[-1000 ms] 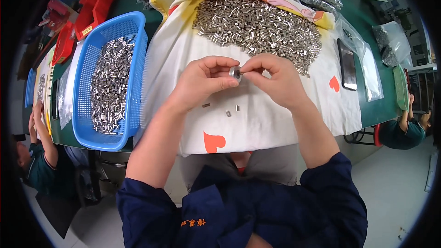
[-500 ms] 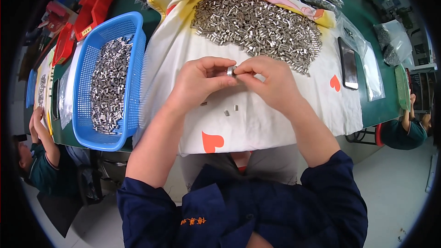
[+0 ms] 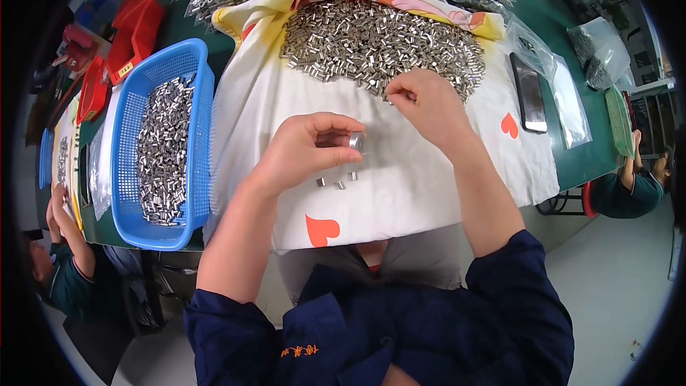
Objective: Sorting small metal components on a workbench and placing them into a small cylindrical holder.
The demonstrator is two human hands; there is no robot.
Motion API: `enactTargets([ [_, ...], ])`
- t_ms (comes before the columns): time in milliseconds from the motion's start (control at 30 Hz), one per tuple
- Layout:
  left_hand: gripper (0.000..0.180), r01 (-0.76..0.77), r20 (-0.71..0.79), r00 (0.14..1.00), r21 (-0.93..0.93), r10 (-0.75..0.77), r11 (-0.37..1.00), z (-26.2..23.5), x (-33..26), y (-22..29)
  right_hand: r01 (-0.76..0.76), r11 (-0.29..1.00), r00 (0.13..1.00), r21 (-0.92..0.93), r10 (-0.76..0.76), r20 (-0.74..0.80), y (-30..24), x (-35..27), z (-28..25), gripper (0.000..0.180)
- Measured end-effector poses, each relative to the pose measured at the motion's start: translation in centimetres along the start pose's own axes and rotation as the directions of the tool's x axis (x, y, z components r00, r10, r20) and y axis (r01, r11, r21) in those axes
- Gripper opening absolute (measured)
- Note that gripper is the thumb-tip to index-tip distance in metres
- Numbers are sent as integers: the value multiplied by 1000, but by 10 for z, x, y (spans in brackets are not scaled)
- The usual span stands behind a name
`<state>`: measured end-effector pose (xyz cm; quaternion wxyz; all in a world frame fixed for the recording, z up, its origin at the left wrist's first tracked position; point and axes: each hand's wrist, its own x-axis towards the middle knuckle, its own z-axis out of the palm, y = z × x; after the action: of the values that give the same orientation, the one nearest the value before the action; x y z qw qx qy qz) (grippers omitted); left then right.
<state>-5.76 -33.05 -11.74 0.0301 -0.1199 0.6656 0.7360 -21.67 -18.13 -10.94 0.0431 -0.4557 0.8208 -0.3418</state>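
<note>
My left hand [image 3: 304, 154] has its grip closed, thumb and fingers pinching a small metal sleeve [image 3: 355, 142] just above the white cloth [image 3: 429, 179] that covers the table. Directly below that grip lie a few loose sleeves [image 3: 337, 181] on the cloth. My right hand [image 3: 426, 106] sits up and to the right of the left, fingertips pinched together at the near edge of the big heap of metal sleeves [image 3: 379, 43]; whether they have one caught I cannot tell. Far left of my left grip stands a blue basket [image 3: 128, 121] filled with more sleeves.
</note>
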Motion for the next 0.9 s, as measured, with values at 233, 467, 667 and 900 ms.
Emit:
enactTargets([
  [233,31,-4,-28,1000,-16,3,1000,2,1,3,0,976,997,-217,17,77,-8,-5,7,7],
  [467,30,-17,-63,998,-17,16,1000,-2,2,3,80,984,997,-157,-76,32,-9,-7,4,6],
  [667,33,-46,-105,994,-93,36,995,-5,1,1,-152,910,980,385,90,175,-31,-8,-1,8],
  [900,35,-94,-98,992,-106,84,990,-3,3,1,-137,867,968,480,15,250,-39,-14,4,8],
])
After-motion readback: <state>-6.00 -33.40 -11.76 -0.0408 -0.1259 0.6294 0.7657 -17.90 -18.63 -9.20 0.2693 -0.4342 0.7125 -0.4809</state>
